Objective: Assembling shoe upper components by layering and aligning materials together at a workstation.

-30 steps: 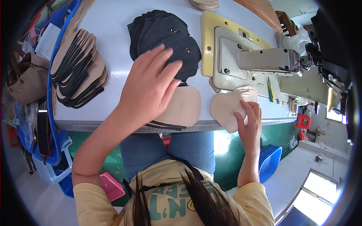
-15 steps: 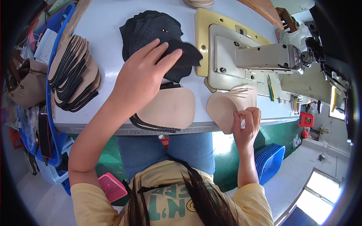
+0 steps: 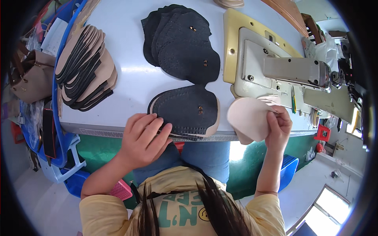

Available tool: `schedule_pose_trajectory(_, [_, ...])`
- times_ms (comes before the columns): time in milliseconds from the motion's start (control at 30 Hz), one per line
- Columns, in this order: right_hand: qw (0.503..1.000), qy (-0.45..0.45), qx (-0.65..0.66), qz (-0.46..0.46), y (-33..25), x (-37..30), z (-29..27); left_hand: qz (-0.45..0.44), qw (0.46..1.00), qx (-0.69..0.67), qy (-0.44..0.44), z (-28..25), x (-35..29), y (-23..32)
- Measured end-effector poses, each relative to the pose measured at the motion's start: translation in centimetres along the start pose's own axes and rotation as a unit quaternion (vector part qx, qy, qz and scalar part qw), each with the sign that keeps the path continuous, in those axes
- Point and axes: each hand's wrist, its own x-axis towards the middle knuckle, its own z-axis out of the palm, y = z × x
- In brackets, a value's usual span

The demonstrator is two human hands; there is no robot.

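Black perforated leather shoe piece (image 3: 187,108) lies on a beige backing piece at the near edge of the white tabletop (image 3: 126,84), its near-left corner hidden under the left hand (image 3: 143,135). Left hand fingers rest flat, slightly spread, on that corner. Right hand (image 3: 277,126) is pinched on a pale beige curved shoe piece (image 3: 248,118), whose far edge meets the grey sewing machine (image 3: 283,70). Half a second ago the left hand lay farther out, over the black stack (image 3: 181,43).

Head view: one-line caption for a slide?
At a sewing table, the left hand presses a black cut piece while the right hand holds a beige piece beside the sewing machine.
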Motion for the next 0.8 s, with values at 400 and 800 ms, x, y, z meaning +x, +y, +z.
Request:
schedule_pose_trajectory(400, [0.961, -0.240, -0.087, 0.105, -1.0, 2.7, 11.2, -0.033, 0.995, 0.036, 0.084, 1.9, -1.9, 0.9])
schedule_pose_trajectory(800, [0.944, -0.256, -0.199, 0.067, -0.7, 2.3, 11.1, -0.030, 0.997, 0.055, 0.040, 1.5, -1.6, 0.9])
